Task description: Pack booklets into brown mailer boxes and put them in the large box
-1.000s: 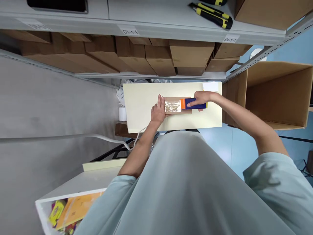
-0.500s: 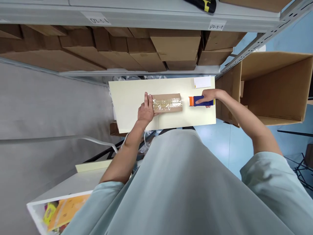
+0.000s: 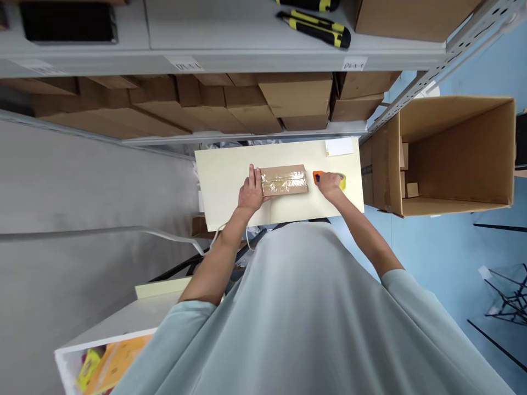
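Note:
A small brown cardboard box [image 3: 284,180] with shiny, yellowish clear tape along its top lies on the cream-coloured board [image 3: 222,203]. Gripping its left end is my left hand [image 3: 250,193], fingers pointing away from me along that end and thumb by the near edge. My right hand [image 3: 329,185] is closed around a tape dispenser [image 3: 317,175], just right of the box and apart from it. The dispenser's orange end faces the box, and a yellow part shows on its other side; my hand hides most of the body.
A white card [image 3: 339,146] lies at the board's far right corner. Beyond stands a shelf with several cardboard boxes [image 3: 296,88] and a utility knife [image 3: 317,26]. A large open carton [image 3: 461,153] is at right. A white cable [image 3: 164,235] runs at left.
My right hand has turned and moved left with the tape dispenser, bringing it closer to the box. My left hand stays on the box end. The view has shifted, showing more shelf.

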`<action>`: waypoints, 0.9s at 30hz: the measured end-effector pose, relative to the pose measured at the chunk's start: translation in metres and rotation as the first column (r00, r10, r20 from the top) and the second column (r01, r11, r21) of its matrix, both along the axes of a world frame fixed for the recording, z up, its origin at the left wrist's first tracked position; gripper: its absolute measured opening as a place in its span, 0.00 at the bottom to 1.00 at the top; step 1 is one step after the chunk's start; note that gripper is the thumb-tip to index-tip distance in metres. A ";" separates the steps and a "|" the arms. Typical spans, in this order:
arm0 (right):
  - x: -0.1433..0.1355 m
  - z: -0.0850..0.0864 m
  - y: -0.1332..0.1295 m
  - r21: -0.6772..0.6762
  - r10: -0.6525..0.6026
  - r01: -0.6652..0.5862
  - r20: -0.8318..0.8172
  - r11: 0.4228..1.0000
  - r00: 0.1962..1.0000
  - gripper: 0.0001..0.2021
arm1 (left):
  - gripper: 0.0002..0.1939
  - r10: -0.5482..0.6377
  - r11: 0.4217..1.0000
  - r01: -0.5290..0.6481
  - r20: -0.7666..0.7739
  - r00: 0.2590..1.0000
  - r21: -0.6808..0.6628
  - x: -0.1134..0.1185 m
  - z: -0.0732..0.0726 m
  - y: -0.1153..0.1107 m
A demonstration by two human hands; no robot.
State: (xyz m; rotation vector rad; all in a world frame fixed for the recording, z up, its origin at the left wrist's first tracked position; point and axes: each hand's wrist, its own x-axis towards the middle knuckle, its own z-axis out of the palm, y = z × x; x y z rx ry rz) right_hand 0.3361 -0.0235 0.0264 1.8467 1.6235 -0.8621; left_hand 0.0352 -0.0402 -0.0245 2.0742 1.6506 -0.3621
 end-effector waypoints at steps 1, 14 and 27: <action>0.002 0.001 -0.006 0.007 -0.043 0.042 0.025 0.999 0.999 0.17 | 0.72 -0.001 1.000 0.001 0.009 1.000 0.005 0.000 0.001 0.000; 0.000 0.094 -0.017 0.382 -0.231 0.280 -0.171 0.880 0.958 0.26 | 0.61 -0.247 0.913 0.065 0.419 0.874 0.403 0.117 0.048 -0.032; -0.106 0.233 0.183 0.749 0.484 -0.259 -0.093 0.610 0.870 0.20 | 0.58 -0.131 0.702 -0.259 0.477 0.869 0.664 0.040 0.177 0.146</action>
